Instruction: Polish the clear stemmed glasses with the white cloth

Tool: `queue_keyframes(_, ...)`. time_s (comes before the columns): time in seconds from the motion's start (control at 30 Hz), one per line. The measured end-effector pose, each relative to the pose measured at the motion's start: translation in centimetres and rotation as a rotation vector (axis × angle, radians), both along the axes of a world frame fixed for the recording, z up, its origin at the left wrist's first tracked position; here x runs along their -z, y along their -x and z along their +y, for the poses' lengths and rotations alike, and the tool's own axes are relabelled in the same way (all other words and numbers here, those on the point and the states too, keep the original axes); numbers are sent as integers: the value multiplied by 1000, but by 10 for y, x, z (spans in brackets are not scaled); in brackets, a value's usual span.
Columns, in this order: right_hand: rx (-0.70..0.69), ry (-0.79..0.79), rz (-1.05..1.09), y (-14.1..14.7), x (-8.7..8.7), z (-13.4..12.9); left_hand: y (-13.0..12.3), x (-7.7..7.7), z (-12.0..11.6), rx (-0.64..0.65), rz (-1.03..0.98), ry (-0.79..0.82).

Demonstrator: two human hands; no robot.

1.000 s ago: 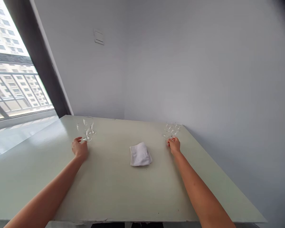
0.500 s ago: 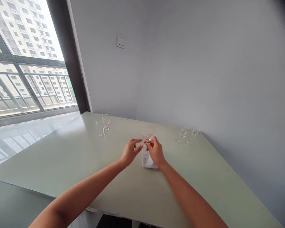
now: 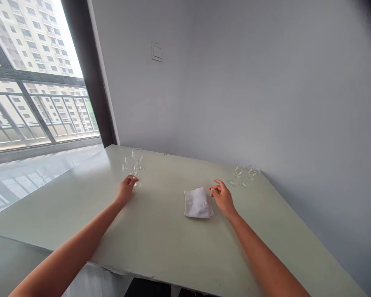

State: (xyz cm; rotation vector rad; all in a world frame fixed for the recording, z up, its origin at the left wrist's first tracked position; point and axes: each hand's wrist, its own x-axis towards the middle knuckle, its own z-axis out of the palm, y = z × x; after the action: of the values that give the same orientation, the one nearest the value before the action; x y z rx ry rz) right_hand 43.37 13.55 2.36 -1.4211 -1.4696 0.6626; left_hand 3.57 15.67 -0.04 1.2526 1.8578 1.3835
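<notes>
At the left, my left hand (image 3: 127, 189) pinches a clear stemmed glass (image 3: 136, 184) low down, close to the tabletop. Just behind it stand other clear glasses (image 3: 137, 154), their outlines partly overlapping. My right hand (image 3: 222, 198) hovers to the right of a folded white cloth (image 3: 198, 203), its fingers apart and holding nothing. The cloth lies flat near the middle of the table. Beyond my right hand, several clear stemmed glasses (image 3: 240, 170) stand near the table's right back edge.
The pale green table (image 3: 160, 243) reaches back to a grey wall (image 3: 250, 82) with a light switch (image 3: 157, 51). A large window (image 3: 34, 99) with a dark frame is at the left. Dark objects (image 3: 148, 287) show below the front table edge.
My hands have moved apart from above the cloth. The left one has carried a glass to the glasses on the left; the right one has let go and shifted right. The whole cloth now shows.
</notes>
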Motion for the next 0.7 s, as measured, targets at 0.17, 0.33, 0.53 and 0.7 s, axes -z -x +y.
queue_keyframes(0.17, 357, 86, 69, -75, 23, 19, 33, 9, 4, -57, 74, 32)
queue_keyframes(0.33, 463, 170, 184, -108, 34, 49, 34, 18, 12, -71, 138, 18)
queue_keyframes(0.53, 449, 177, 269, -115, 38, 89, 30, 22, 11, -93, 236, 42)
queue_keyframes(0.7, 415, 192, 272, -111, 42, 108, 29, 19, 9, -107, 288, 77)
